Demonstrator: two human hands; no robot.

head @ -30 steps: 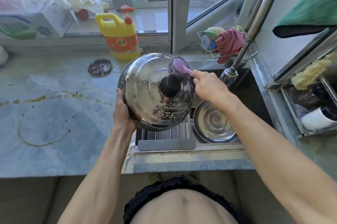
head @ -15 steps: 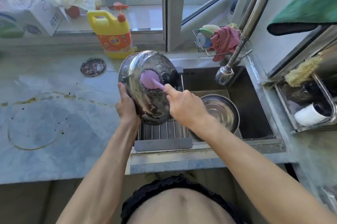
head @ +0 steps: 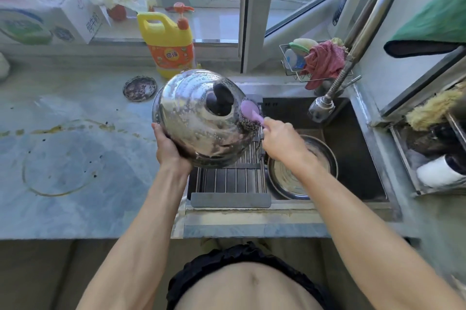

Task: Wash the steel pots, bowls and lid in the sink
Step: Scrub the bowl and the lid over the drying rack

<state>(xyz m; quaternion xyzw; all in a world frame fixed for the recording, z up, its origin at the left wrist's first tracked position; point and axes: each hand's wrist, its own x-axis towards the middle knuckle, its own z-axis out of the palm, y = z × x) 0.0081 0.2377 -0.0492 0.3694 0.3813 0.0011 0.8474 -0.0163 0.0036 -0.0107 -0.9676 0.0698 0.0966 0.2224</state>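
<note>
Steel lid (head: pixel 199 120) held tilted in the air above the left end of the sink (head: pixel 358 158), domed side and black knob (head: pixel 220 103) facing the camera, surface wet with suds. Left hand (head: pixel 167 147) grips the lid's lower left rim, fingers hidden behind it. Right hand (head: pixel 281 142) is curled round the handle of a purple scrubbing brush (head: pixel 249 111); brush head pressed against the lid's right edge. Below the lid, a slatted steel rack (head: pixel 229 178) spans the left part of the sink. Steel bowl (head: pixel 302 171) sits in the sink basin right of the rack, partly covered by the right forearm. Faucet head (head: pixel 321 108) hangs over the sink's far side. Yellow detergent bottle (head: pixel 167 44) stands on the tabletop (head: pixel 75 145) behind the lid, left of the sink.
</note>
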